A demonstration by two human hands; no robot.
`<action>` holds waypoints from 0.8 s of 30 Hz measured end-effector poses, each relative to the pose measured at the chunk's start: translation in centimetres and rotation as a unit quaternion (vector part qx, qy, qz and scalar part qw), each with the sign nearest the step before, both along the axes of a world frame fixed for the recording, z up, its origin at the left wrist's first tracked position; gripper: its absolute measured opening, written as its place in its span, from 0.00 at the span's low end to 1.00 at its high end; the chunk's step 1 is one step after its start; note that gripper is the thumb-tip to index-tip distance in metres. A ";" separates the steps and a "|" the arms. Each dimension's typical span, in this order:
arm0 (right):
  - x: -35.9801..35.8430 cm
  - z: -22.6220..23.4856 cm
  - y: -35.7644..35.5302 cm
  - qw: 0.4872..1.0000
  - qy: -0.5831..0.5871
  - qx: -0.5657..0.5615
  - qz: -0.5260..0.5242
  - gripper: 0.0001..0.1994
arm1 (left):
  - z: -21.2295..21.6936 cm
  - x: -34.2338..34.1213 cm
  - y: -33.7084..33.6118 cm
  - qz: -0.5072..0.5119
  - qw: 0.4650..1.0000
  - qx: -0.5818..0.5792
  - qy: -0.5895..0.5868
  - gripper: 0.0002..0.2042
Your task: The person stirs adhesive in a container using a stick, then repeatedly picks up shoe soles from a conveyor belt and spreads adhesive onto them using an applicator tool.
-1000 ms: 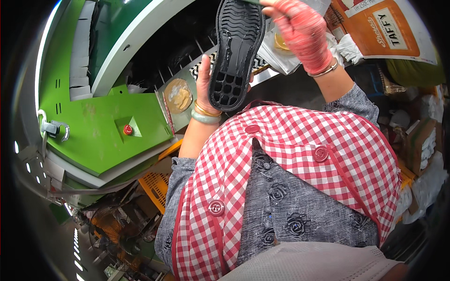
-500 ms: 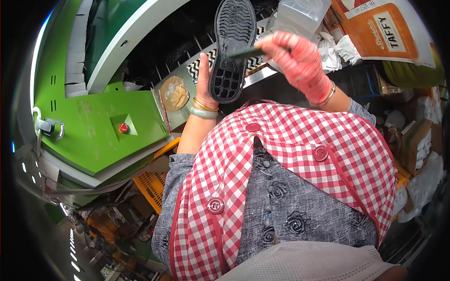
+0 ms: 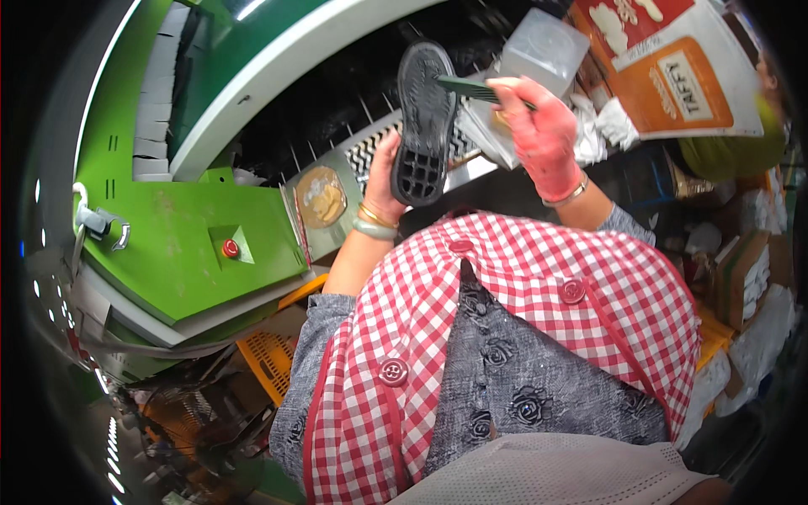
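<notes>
A black rubber shoe sole (image 3: 423,126) stands up in front of me, its heel end with square hollows lowest. My left hand (image 3: 384,178), bare with bangles at the wrist, is closed on the sole's lower left edge; its other fingers are hidden behind. My right hand (image 3: 540,139), in a pinkish-red fingerless covering, pinches a slim dark green tool (image 3: 473,89). The tool's tip meets the sole's upper part near the right edge; whether it has bristles I cannot tell.
On the left is a green machine (image 3: 168,244) with a red push button (image 3: 231,249). Beside it lies a round dish (image 3: 321,197) of yellowish pieces. A clear plastic container (image 3: 545,52), white crumpled cloths (image 3: 617,123) and an orange bag (image 3: 686,84) are at the far right.
The green tool's tip has gone from the sole's middle up toward its upper end. Both hands and the sole sit slightly lower in view, as do the surroundings.
</notes>
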State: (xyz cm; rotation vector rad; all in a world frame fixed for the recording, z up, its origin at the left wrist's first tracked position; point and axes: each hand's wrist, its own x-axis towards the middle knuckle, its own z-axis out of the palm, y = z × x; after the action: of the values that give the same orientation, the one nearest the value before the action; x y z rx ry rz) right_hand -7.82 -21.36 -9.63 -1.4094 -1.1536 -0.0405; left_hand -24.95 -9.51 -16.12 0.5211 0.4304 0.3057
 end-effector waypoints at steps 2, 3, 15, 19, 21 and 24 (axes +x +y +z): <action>0.8 0.2 -0.5 0.994 -0.020 0.096 -0.051 0.06 | 0.4 -0.1 0.1 -0.012 0.999 0.046 -0.008 0.23; 1.3 0.5 -0.9 0.986 -0.045 0.147 -0.069 0.06 | 1.2 -0.3 -0.2 -0.018 0.997 0.069 -0.011 0.23; 3.5 -0.8 -2.8 0.962 0.145 0.130 -0.192 0.10 | 13.4 16.8 11.0 0.166 0.971 0.131 -0.108 0.24; 4.4 -2.1 -3.5 0.937 0.266 0.111 -0.196 0.09 | 4.2 14.7 5.9 0.119 0.931 0.345 -0.019 0.26; 4.7 -3.0 -3.3 0.943 0.261 0.062 -0.195 0.08 | -1.9 11.6 4.4 0.146 0.896 0.414 0.071 0.23; 6.5 -5.6 -3.3 0.955 0.240 -0.024 -0.173 0.08 | -7.6 7.3 3.1 0.118 0.883 0.413 0.188 0.21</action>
State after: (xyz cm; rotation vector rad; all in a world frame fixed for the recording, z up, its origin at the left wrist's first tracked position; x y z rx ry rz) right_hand -1.33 -24.65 -15.22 -1.5432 -0.5031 0.0803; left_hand -17.63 -6.42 -23.71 1.3878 0.7455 0.6353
